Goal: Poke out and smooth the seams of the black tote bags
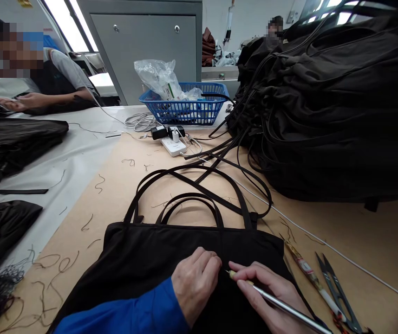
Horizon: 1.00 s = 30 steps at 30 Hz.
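There's one silver-handled tool (282, 304), perhaps two black adapters (159, 133).

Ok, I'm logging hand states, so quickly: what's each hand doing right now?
Left hand: closed, fingers curled on the black bag; whether it pinches fabric can't be told.
Right hand: closed, holding a silver-shafted tool.

The left hand (198, 284) hides its fingertips; below them, the bag (139, 257) is cut off by the bottom edge.
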### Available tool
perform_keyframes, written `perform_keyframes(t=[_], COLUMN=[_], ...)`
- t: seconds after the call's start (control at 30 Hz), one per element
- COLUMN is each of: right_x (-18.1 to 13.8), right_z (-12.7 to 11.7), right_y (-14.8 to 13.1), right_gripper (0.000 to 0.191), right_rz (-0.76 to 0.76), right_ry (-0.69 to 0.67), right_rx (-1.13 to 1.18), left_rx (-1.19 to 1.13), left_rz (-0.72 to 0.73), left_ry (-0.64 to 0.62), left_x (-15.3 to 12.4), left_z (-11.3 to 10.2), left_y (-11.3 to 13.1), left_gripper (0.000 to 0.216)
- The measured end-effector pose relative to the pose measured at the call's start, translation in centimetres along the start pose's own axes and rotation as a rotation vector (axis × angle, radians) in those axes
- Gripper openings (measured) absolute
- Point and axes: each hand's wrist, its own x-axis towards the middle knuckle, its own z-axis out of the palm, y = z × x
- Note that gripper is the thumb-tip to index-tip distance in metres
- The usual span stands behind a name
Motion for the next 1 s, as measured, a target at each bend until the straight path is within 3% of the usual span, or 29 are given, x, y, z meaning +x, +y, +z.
perform_keyframes(t=[1.0], right_x=[-0.06], right_z=[0.13], right_y=[0.13], right_gripper=[0.017], right_rz=[-0.025], right_ry=[0.051], right_rx=[-0.072], left_rx=[0.062], left_rz=[0.023], left_ry=[-0.002], left_x=[-0.8], left_z=[0.25], left_y=[0.34], left_gripper=[0.021])
